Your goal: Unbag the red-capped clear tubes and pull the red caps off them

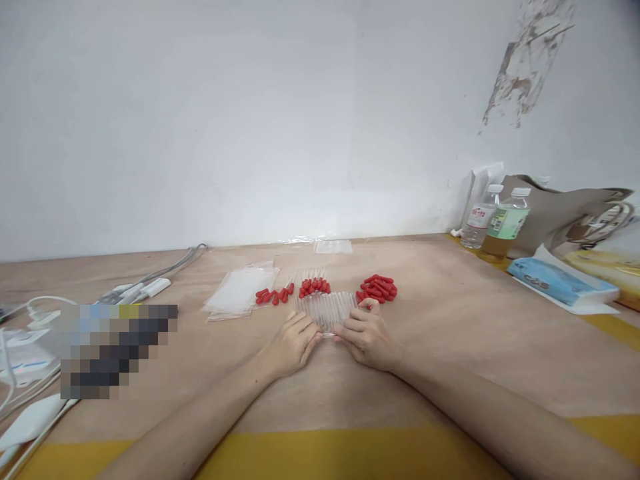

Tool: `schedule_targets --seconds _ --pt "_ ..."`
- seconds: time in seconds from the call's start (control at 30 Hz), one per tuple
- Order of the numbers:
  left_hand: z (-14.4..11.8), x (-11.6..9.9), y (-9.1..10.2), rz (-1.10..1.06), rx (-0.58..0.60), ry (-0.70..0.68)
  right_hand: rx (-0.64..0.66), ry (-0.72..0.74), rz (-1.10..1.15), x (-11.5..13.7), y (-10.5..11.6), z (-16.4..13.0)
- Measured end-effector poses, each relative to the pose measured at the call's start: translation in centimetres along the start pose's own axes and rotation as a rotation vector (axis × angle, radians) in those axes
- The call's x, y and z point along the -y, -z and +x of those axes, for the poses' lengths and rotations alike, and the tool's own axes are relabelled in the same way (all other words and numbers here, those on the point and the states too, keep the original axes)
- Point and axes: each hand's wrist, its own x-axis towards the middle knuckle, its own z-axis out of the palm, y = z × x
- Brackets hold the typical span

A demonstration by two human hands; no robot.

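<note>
A fanned bunch of clear glass dropper tubes [327, 311] lies on the wooden table [450, 313] in front of me. My left hand [291, 347] pinches its left side and my right hand [366, 333] pinches its right side. Just behind the right hand sits a pile of loose red rubber bulbs [379, 288]. Finished droppers with red bulbs [314, 286] lie in a row behind the bunch, and a few more red-bulbed droppers [275, 295] rest to the left. A stack of small clear plastic bags [240, 291] lies further left.
Two plastic bottles [495, 217], a brown paper bag [565, 213] and a blue tissue pack [557, 281] stand at the right by the wall. Cables and white plugs [135, 290] lie at the left, beside a blurred patch. Another clear bag [333, 246] lies near the wall.
</note>
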Motion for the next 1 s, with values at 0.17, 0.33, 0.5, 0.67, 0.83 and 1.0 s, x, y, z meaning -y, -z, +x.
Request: schedule_targets --seconds 0.17,0.33,0.5,0.67,0.83,1.0 --pt "-1.8 2.8 1.0 -0.075 0.005 0.216 -0.060 -0.220 -0.042 -2.8 0.8 -1.1" --pt "-1.8 6.5 2.4 -0.116 -0.254 0.546 -0.048 -0.512 -0.038 -4.4 0.2 -0.5" --pt "-1.3 10.3 3.0 -0.128 -0.277 0.843 -0.012 -0.524 -0.062 -3.7 -0.9 0.3" --pt "-1.1 12.9 2.3 -0.074 -0.168 0.912 -0.006 -0.396 -0.134 -3.4 -1.3 0.4" --pt "-0.6 13.6 1.5 -0.014 -0.066 0.927 0.054 -0.350 -0.103 -2.9 -1.3 0.5" --pt "0.5 12.4 1.7 0.083 -0.030 0.854 0.131 -0.333 -0.040 -2.3 -1.0 0.5"
